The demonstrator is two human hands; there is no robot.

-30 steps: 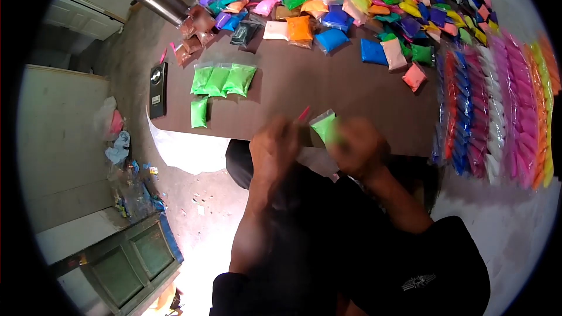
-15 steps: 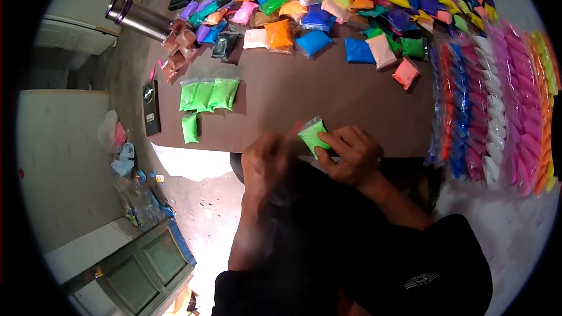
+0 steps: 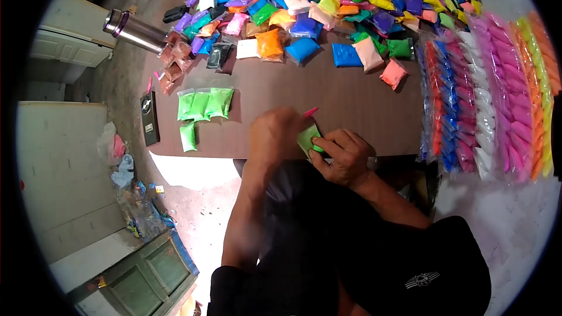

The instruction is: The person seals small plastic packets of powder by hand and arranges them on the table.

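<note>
My right hand (image 3: 345, 155) pinches a small clear packet of bright green clay-like stuff (image 3: 305, 136) between thumb and fingers, close to the table's front edge. Just left of it is my left hand (image 3: 274, 134), blurred by motion, with its fingers closed. A slim pink tool (image 3: 311, 112) sticks out from that hand above the packet; its exact kind is not clear. Further left, several similar green packets (image 3: 202, 104) lie in an overlapping row, and a single green packet (image 3: 188, 137) lies below them.
A heap of colourful packets (image 3: 304, 0) covers the table's far side. Long plastic sleeves of coloured packets (image 3: 483, 99) hang at the right edge. At left are a steel flask (image 3: 137, 32), brown packets (image 3: 174, 61) and a black phone-like object (image 3: 149, 118).
My left hand has moved up and right, and the pink tool now points upward over the green packet. My right hand keeps its hold. The whole view has shifted slightly.
</note>
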